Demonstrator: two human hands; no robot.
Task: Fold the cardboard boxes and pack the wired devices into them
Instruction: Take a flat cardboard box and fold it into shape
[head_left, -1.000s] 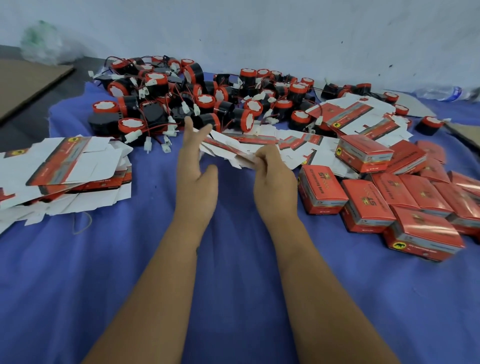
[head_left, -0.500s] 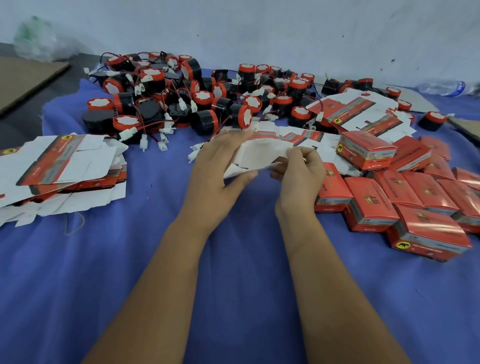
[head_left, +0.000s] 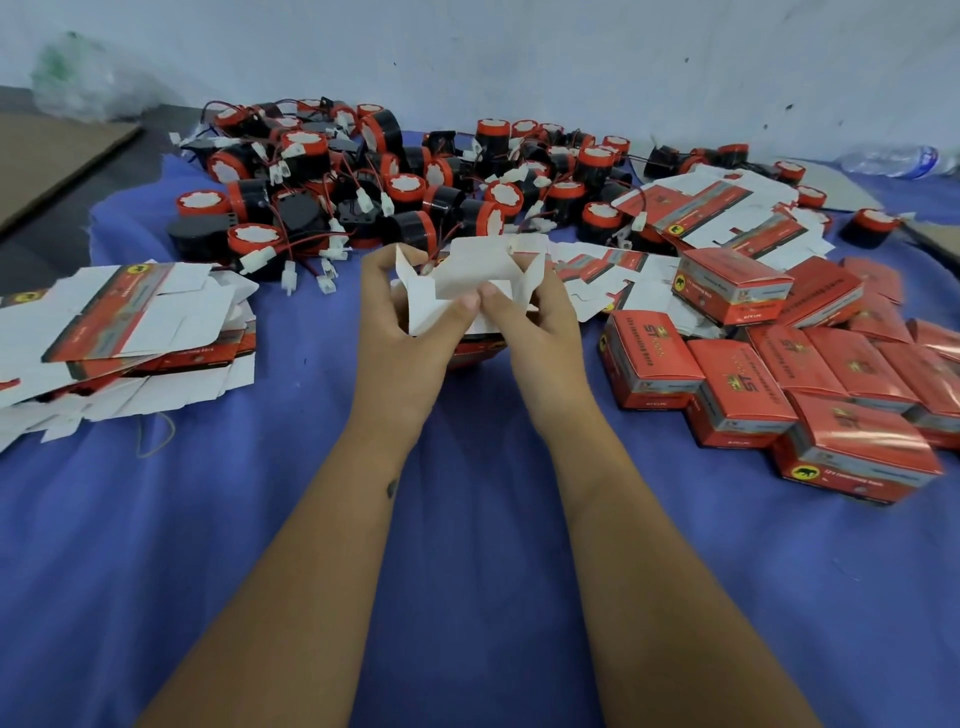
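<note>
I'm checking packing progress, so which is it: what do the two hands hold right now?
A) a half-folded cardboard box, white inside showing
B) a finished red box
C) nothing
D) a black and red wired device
A: the left hand and right hand both grip the half-folded cardboard box, its white flaps standing open.

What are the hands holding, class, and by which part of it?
Both hands hold one half-folded cardboard box. The left hand grips its left side flap; the right hand pinches its lower edge and right side.
</note>
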